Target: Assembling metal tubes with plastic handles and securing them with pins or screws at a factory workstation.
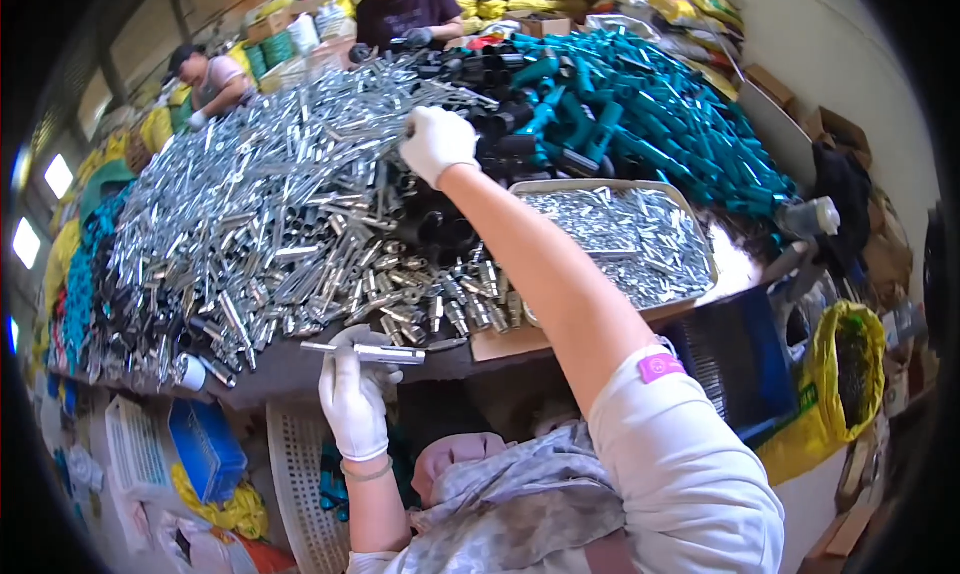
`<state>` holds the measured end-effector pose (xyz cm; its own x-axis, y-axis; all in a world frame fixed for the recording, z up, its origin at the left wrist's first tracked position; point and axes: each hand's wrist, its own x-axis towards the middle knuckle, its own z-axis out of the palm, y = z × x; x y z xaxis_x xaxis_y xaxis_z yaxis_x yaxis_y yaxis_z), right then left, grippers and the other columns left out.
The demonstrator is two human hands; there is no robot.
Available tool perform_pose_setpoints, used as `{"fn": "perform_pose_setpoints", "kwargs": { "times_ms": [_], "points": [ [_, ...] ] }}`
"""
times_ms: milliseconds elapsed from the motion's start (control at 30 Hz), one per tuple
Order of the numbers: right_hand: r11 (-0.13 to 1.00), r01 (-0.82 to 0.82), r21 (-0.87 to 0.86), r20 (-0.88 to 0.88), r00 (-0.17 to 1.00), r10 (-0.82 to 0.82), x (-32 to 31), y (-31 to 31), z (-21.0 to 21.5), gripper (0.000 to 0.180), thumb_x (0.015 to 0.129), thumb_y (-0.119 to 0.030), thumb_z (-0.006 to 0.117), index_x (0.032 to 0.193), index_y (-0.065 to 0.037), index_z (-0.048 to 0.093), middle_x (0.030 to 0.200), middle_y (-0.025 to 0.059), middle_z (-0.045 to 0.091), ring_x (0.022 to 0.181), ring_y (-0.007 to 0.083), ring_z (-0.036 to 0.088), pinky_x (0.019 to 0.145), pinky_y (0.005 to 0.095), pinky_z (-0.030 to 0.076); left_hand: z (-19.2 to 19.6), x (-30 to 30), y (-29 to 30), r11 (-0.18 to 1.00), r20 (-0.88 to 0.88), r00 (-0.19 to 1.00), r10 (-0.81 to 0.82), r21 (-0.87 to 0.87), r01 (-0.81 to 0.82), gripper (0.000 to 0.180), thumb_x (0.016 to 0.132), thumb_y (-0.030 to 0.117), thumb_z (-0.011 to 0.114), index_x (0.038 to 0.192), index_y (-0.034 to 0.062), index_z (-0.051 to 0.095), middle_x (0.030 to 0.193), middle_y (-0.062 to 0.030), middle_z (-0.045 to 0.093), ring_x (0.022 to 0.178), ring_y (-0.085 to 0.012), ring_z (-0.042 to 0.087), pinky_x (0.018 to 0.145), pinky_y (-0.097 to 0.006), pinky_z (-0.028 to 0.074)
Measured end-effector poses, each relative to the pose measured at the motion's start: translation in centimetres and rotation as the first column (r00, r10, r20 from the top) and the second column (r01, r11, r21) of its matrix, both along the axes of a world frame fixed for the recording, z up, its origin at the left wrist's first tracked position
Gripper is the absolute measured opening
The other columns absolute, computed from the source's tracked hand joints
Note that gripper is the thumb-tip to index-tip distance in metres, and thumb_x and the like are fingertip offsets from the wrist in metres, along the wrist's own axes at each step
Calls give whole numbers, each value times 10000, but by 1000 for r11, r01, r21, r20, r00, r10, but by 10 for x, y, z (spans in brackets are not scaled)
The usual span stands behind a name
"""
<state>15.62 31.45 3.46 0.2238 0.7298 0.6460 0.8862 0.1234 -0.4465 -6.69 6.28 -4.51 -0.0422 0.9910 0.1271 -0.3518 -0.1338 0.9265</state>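
My left hand (352, 406), in a white glove, is closed round a shiny metal shaft (398, 355) with a thinner rod end. It holds the shaft level just over the table's near edge. My right hand (438, 146), gloved in white too, is stretched far across the table. Its fingers are curled at the border of a big heap of silvery metal rods (270, 164); what they hold, if anything, is hidden. Black cylindrical parts (500, 124) lie just right of it. Short metal fittings (395, 294) are strewn along the table's front, beyond my left hand.
A tray (712, 264) of small metal pins stands under my right forearm. Teal plastic tubes (650, 114) are piled at the far right. Two co-workers (405, 9) are across the table. A blue crate (208, 452) and a yellow sack (825, 374) flank me below.
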Motion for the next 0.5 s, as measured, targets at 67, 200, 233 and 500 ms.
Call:
{"fn": "perform_pose_setpoints", "kwargs": {
  "times_ms": [67, 200, 233, 500],
  "points": [
    [985, -88, 150, -155, 982, 111, -1, -17, 14, 188, 715, -196, 701, 864, -100, 762, 917, 147, 733, 896, 350, 701, 809, 438, 555, 6, 5, -5, 998, 21, 999, 33, 50, -34, 348, 1105, 290, 434, 1230, 5, 590, 1060, -121, 688, 862, -179, 675, 659, -301, 555],
    [833, -485, 266, -114, 843, 526, -15, -131, 24, 231, 716, -98, 688, 938, -32, 681, 930, 156, 665, 880, 357, 658, 781, 440, 535, 17, 6, -17, 867, -18, 941, 338, 396, -303, 284, 1055, 159, 458, 1219, -62, 530, 1093, -200, 660, 846, -229, 689, 624, -266, 586],
    [753, -582, 307, -37, 784, 620, -17, -167, 10, 256, 697, -71, 703, 947, -33, 662, 915, 151, 652, 854, 372, 647, 774, 459, 527, 15, 4, -20, 787, -15, 916, 402, 518, -337, 297, 1057, 166, 449, 1227, -68, 518, 1078, -222, 650, 827, -263, 677, 616, -268, 580],
    [722, -677, -143, -307, 724, 618, -2, -346, -76, 392, 696, -112, 713, 1059, -51, 581, 901, 143, 604, 886, 368, 619, 788, 453, 501, 39, 36, -56, 820, -841, 530, -110, 225, 527, 428, 799, 297, 842, 1108, 25, 727, 915, -115, 675, 809, -295, 677, 718, -372, 548]
  ]
}}
